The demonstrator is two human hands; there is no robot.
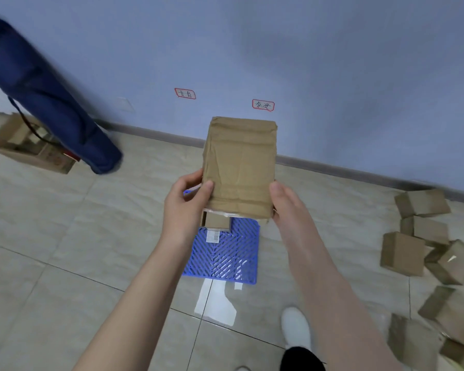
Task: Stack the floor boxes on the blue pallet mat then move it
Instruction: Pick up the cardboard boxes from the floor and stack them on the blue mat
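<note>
The person holds a taped cardboard box [240, 167] upright in both hands, in the air above the far end of the blue pallet mat [225, 255]. The left hand [184, 207] grips the box's lower left edge: its thumb [208, 187] presses flat on the front face and the other fingers curl round behind. The right hand [285, 207] clasps the lower right edge with the thumb lying along the side. Its remaining fingers are hidden behind the box, so their spread cannot be told.

The mat lies flat on the tiled floor [65, 236] near the skirting board. A small box [216, 220] sits on its far end, just below the held one, with a barcode label [213, 235] beside it. A heap of loose cardboard boxes [426, 253] lies on the floor well to the right.

A white paper scrap [214, 303] lies in front of the mat, near a white shoe [296, 328]. To the left, a dark blue roll bag [46, 97] leans over an open carton [24, 148]. Two red-bordered labels [263, 105] are stuck on the blue wall [332, 62].
</note>
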